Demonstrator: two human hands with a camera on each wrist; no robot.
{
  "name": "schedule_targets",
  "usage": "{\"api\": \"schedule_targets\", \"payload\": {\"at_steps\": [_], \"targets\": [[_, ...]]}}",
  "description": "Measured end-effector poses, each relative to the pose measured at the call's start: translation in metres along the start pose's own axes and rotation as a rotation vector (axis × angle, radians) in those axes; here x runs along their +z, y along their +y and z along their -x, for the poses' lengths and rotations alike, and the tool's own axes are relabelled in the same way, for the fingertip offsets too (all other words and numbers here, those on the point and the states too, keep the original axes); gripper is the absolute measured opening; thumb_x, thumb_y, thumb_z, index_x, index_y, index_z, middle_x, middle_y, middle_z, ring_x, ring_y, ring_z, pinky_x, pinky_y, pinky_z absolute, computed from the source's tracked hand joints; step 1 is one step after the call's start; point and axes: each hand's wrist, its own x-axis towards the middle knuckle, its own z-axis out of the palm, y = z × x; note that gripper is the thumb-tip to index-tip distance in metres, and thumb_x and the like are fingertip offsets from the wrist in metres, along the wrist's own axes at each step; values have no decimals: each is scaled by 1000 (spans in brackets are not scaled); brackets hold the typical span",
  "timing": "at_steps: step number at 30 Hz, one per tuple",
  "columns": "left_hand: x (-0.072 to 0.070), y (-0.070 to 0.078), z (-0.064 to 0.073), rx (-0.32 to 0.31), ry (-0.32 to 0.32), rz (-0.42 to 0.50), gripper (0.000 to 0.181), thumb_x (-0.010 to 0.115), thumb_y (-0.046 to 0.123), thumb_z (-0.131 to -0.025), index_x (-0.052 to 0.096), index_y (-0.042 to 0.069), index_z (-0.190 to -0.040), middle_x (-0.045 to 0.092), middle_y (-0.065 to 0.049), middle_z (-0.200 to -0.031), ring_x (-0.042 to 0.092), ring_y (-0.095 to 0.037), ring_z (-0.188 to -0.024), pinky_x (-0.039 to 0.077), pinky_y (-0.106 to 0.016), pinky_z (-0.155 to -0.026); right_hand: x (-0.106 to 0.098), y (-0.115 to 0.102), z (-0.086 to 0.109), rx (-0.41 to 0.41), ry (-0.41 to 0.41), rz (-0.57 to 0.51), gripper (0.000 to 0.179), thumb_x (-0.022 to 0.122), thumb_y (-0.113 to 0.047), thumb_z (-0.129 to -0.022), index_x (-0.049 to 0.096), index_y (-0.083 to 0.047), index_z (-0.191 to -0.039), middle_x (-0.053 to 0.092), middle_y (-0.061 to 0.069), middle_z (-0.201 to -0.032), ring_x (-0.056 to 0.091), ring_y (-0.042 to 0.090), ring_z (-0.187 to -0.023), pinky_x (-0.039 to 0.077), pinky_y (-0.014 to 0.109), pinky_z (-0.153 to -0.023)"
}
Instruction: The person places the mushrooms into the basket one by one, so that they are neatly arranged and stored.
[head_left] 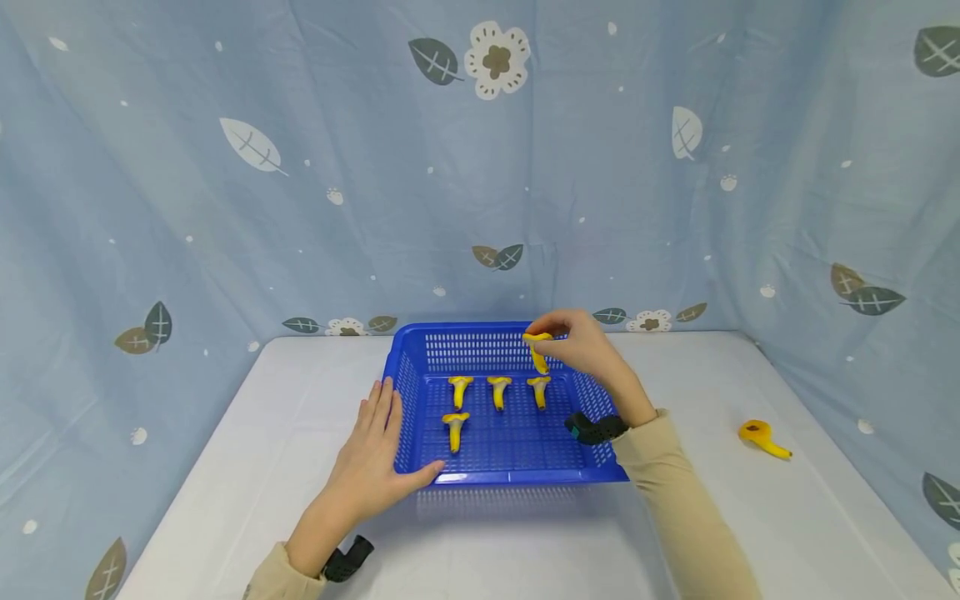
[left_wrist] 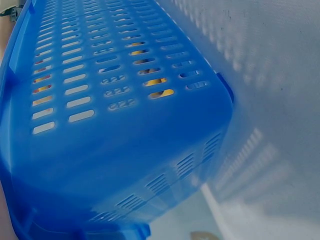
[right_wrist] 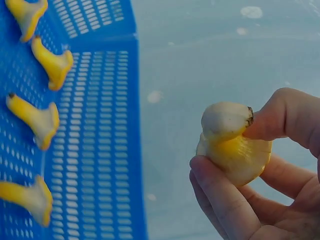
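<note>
My right hand (head_left: pixel 576 340) pinches a yellow mushroom (head_left: pixel 539 354) between thumb and fingers, above the back right part of a blue plastic basket (head_left: pixel 510 477). In the right wrist view the held mushroom (right_wrist: pixel 232 157) shows its pale stem and dark stem end toward the camera. My left hand (head_left: pixel 371 467) lies against the basket's front left corner, fingers straight along the left rim and thumb at the front rim. Inside stand out three mushrooms in a back row, among them the middle mushroom (head_left: pixel 498 392), and one front mushroom (head_left: pixel 455 431) at the left.
Another yellow mushroom (head_left: pixel 763 437) lies on the white table (head_left: pixel 750 525), right of the basket. A blue patterned curtain (head_left: pixel 375 192) hangs behind the table. In the left wrist view the basket's slotted wall (left_wrist: pixel 120 145) fills much of the picture, with bits of yellow showing through.
</note>
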Motion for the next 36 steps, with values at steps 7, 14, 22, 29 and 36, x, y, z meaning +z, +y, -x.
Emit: {"api": "schedule_targets", "payload": {"at_steps": [7, 14, 22, 29, 36], "targets": [[1, 0, 0, -2, 2, -7, 119, 58, 76, -81, 18, -10, -153, 1, -25, -163, -6, -34, -151, 11, -53, -120, 22, 6, -10, 5, -43, -38, 20, 70, -14, -91, 74, -4, -107, 70, 11, -106, 64, 26, -93, 54, 41, -85], [1, 1, 0, -4, 1, -7, 120, 58, 76, -81, 18, -10, -153, 1, -24, -163, -7, -34, -151, 11, -53, -120, 40, 24, -14, 62, -111, -97, 20, 73, -16, -89, 75, -6, -107, 71, 8, -106, 66, 22, -94, 55, 40, -85], [1, 0, 1, -5, 4, -13, 119, 58, 76, -81, 18, -10, -153, 1, -24, -163, -7, -34, -151, 11, -53, -120, 53, 33, -17, 84, -176, -80, 14, 76, -12, -85, 75, -5, -97, 72, 4, -93, 67, 29, -88, 56, 39, -80], [1, 1, 0, -2, -2, -8, 120, 58, 76, -80, 18, -11, -153, 0, -25, -163, -7, -34, -151, 11, -54, -120, 57, 39, -19, 45, -280, -55, 8, 79, -10, -83, 74, -5, -85, 71, 2, -83, 66, 32, -82, 56, 39, -73], [1, 2, 0, -5, 0, -7, 120, 58, 76, -80, 18, -11, -153, 0, -24, -163, -7, -34, -151, 11, -53, -120, 60, 41, -17, 70, -374, -74, 13, 81, -6, -79, 69, -4, -76, 71, 3, -77, 67, 42, -83, 55, 49, -73]]}}
